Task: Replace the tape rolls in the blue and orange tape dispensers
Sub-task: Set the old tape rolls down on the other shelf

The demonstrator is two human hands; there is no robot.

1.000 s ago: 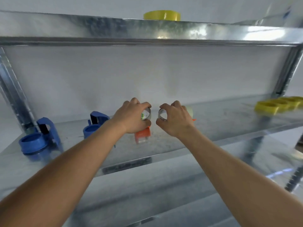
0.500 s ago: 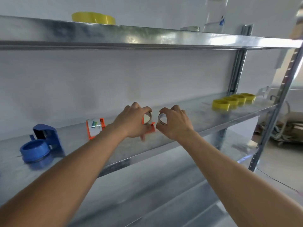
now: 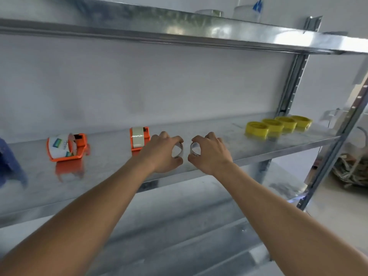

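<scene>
Head view: I see my left hand (image 3: 163,154) pinching a small clear tape ring (image 3: 177,150) between thumb and fingers, and my right hand (image 3: 209,154) pinching a second clear ring (image 3: 194,149) the same way, the two rings just apart over the front of the metal shelf (image 3: 229,148). Each ring stands on edge, its open bore facing roughly toward me.

Just left of my left hand, and behind it, an orange dispenser (image 3: 139,138) carries a pale roll, roll face toward me. Farther left a second orange dispenser (image 3: 66,147) lies tilted with a labelled roll in it. A blue dispenser (image 3: 9,162) shows blurred at the far left edge.

Well right of my right hand, four yellow rolls (image 3: 278,125) lie flat in a row.

Compared with half a second ago, the view has swung right; the blue dispenser has slid almost out, and both pinches are unchanged.
</scene>
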